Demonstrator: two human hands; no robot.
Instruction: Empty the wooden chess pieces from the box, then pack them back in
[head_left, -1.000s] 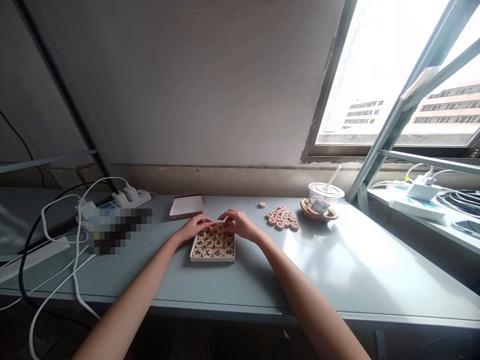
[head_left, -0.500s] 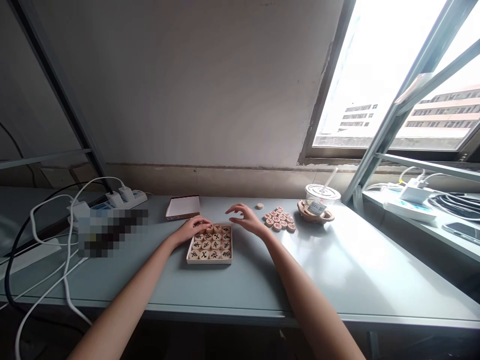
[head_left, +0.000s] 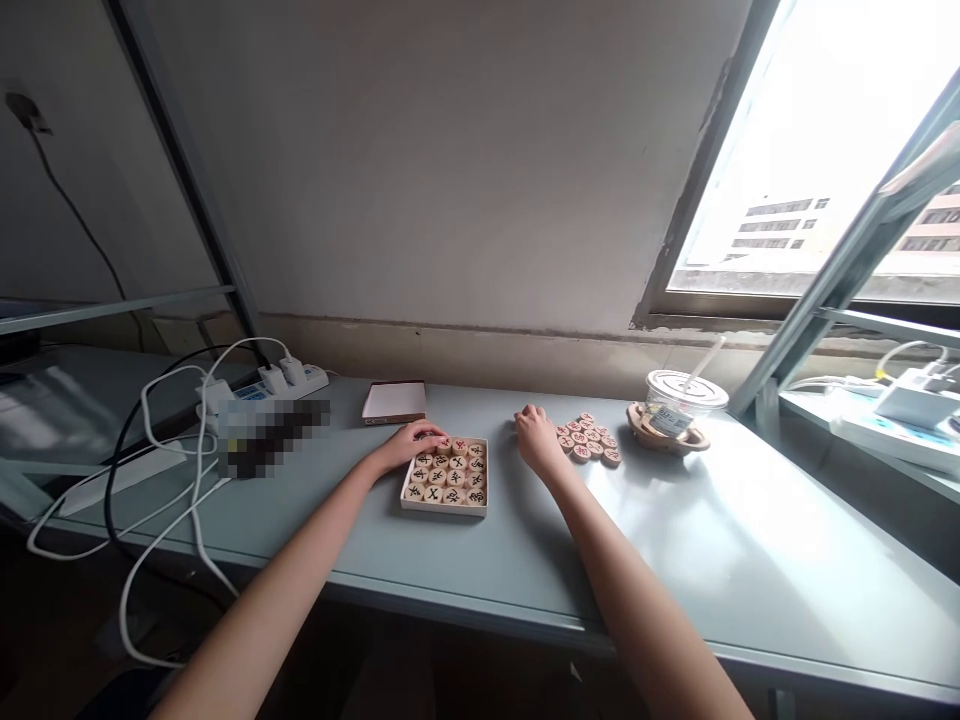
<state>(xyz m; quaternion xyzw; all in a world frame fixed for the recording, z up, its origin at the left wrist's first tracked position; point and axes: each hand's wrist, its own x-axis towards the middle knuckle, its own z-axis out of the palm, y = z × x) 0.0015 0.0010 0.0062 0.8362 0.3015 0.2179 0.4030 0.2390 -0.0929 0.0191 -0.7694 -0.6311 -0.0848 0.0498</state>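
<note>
A shallow white box point(head_left: 444, 507) of round wooden Chinese chess pieces point(head_left: 454, 478) sits on the table, most marked in dark characters, with red ones at its back. My left hand point(head_left: 409, 445) is closed over the box's far left corner, its fingertips at the back row and hiding part of it. To the right of the box, my right hand point(head_left: 535, 436) is lowered to the tabletop with curled fingers. Anything inside them is hidden. Just right of that hand lies a cluster of red-marked chess pieces point(head_left: 589, 440).
The box's lid point(head_left: 394, 403) lies inner side up behind the box. At the right, a plastic cup with a straw point(head_left: 679, 405) stands in a brown holder point(head_left: 637, 430). Power strips and tangled white cables point(head_left: 199, 440) take up the left side. A wall point(head_left: 450, 200) closes off the back.
My right hand has moved right, away from the box, and come down with its fingers curled. The lone piece seen there before is now out of sight. The camera view has turned slightly left.
</note>
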